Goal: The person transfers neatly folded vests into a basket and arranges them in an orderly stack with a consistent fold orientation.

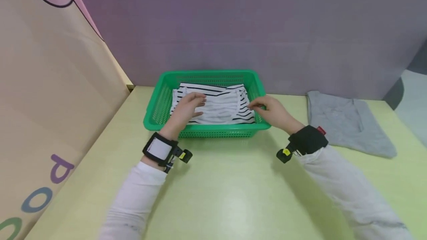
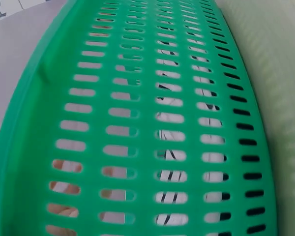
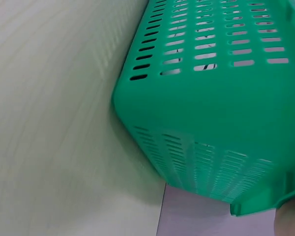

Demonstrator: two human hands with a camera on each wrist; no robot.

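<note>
Both arms are covered in long white sleeves, a bit wrinkled, with faint grey smudgy marks near the bottom edge of the head view. The left hand [image 1: 188, 108] is bare, and a black wrist strap with a white rectangular panel on top is worn just behind it. A small black camera pod with a yellow sticker is hung off that strap. The right hand [image 1: 271, 110] is bare too; a plain wide black band with a tiny red tag on its edge is worn there, and the same sort of black pod with a yellow dot is attached underneath.
</note>
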